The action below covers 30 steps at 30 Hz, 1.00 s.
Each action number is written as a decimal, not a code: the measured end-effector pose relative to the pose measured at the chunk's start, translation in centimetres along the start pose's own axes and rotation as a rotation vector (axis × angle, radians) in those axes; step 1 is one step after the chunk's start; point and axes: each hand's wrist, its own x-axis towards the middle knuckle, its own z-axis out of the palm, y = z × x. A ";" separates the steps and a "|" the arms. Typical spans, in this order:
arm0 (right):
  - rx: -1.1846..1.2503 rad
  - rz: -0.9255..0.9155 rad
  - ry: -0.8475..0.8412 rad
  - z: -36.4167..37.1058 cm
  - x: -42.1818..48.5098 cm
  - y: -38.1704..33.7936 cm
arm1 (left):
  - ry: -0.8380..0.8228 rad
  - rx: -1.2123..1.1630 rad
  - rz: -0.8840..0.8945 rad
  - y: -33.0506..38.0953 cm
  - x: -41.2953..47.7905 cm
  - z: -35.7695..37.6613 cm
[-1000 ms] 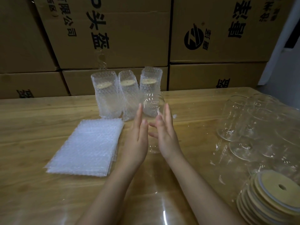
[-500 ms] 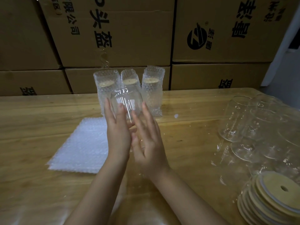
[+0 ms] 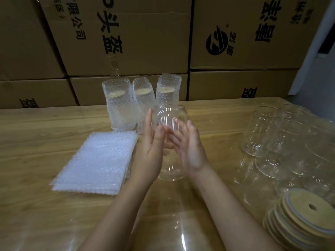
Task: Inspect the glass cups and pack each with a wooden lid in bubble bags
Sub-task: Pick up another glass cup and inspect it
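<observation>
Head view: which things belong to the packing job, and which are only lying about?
Job: glass cup between left hand and right hand; bare cups; wooden lids; flat bubble bags; three packed cups.
Lying about: cardboard boxes behind; the table only carries things.

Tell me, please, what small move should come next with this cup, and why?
Probably lift the right hand off and take the top lid: the cup is held lidless between it and the left hand, while the three packed cups each hold one.
</observation>
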 end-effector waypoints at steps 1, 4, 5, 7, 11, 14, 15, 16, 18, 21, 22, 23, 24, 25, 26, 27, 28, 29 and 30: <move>-0.013 0.002 -0.023 -0.3 0.2 -0.4 | -0.035 -0.064 -0.056 0.0 0.0 0.1; -0.035 -0.025 -0.051 -0.9 0.4 -1.1 | -0.127 -0.139 -0.180 -0.3 0.2 0.2; -0.017 -0.030 -0.039 -1.1 0.5 -1.2 | -0.142 -0.139 -0.218 -0.4 0.3 0.2; -0.037 -0.057 0.027 -1.2 0.4 -1.4 | -0.128 -0.097 -0.274 -0.5 0.5 0.3; -0.341 -0.280 0.120 0.3 0.0 -0.9 | 0.071 -0.057 -0.214 -0.3 0.1 0.8; -0.375 -0.413 0.106 2.4 -0.7 -0.3 | 0.154 -0.135 -0.129 0.6 -0.2 0.7; -0.363 -0.437 0.097 2.9 -0.8 -0.3 | 0.186 -0.149 -0.102 0.9 -0.2 0.5; -0.351 -0.450 0.086 3.2 -1.0 -0.3 | 0.217 -0.163 -0.089 1.1 -0.2 0.2; -0.282 -0.409 0.045 3.2 -1.0 -0.7 | 0.241 -0.191 -0.103 1.0 0.0 -0.2; -0.078 -0.203 -0.011 1.9 -0.4 -1.3 | 0.146 -0.206 -0.118 0.6 0.0 0.0; 0.011 -0.126 -0.013 1.4 -0.2 -1.5 | 0.109 -0.186 -0.097 0.5 -0.1 0.3; 0.099 -0.050 -0.013 1.1 0.0 -1.5 | 0.087 -0.149 -0.067 0.5 -0.3 0.5; 0.177 0.027 -0.015 0.8 0.1 -1.5 | 0.081 -0.112 -0.038 0.3 -0.5 0.7; 0.233 0.101 -0.026 0.7 0.1 -1.5 | 0.083 -0.073 -0.011 0.1 -0.7 0.8; 0.269 0.174 -0.050 0.7 0.1 -1.4 | 0.093 -0.037 0.015 -0.1 -0.8 0.6; 0.279 0.240 -0.081 0.7 0.0 -1.2 | 0.112 -0.016 0.050 -0.3 -0.9 0.4; 0.268 0.294 -0.116 0.9 0.0 -1.1 | 0.133 -0.013 0.098 -0.5 -0.9 0.1; 0.235 0.337 -0.139 0.9 0.0 -0.9 | 0.148 -0.020 0.152 -0.6 -0.9 -0.2; 0.186 0.371 -0.151 1.0 0.1 -0.8 | 0.164 -0.035 0.203 -0.6 -0.9 -0.3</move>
